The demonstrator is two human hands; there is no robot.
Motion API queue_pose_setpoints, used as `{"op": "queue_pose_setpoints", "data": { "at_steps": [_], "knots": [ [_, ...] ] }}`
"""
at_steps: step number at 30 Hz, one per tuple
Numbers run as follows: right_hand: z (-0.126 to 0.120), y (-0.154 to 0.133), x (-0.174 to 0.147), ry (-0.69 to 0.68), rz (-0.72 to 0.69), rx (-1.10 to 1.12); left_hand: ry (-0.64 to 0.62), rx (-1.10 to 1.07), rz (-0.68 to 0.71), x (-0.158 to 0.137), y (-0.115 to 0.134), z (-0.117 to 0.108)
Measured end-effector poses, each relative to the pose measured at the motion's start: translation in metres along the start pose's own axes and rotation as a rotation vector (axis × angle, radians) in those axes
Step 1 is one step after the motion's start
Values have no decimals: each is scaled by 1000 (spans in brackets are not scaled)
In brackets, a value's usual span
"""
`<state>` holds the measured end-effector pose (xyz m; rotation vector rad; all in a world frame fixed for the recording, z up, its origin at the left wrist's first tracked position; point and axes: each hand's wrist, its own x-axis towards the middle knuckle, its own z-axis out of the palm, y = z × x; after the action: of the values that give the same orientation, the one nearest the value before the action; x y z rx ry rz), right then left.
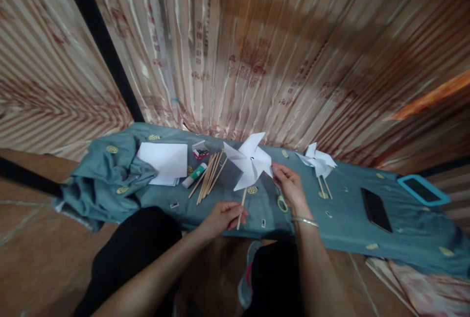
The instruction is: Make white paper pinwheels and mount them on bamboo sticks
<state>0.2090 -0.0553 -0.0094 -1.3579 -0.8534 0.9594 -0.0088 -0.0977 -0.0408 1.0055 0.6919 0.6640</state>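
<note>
A white paper pinwheel [253, 162] with a pin head at its centre is held up over the cloth-covered bench. My left hand [227, 215] is closed around the lower part of its wooden stick [242, 204]. At the pinwheel's right side, the fingers of my right hand [290, 182] are drawn together at the edge of a paper blade; whether they pinch it or only touch it I cannot tell. Just below that hand lie scissors with green handles [282, 203], partly hidden by it.
Left of the pinwheel are loose wooden sticks [210, 177], a glue stick [194, 175], a small open box of pins [200, 150] and stacked white paper [165, 160]. Rightward lie finished-looking pinwheels [316, 161], a black phone [376, 209] and a blue-framed tablet [423, 190]. Behind hangs a curtain [257, 62].
</note>
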Motion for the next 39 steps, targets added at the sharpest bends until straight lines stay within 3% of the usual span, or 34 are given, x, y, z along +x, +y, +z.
{"op": "queue_pose_setpoints", "data": {
  "at_steps": [18, 39],
  "knots": [
    [20, -10, -32, -201, 26, -99, 71, 45, 16, 6, -2, -7],
    [36, -12, -48, -290, 58, -165, 90, 61, 17, 8, -2, -4]
  ]
}}
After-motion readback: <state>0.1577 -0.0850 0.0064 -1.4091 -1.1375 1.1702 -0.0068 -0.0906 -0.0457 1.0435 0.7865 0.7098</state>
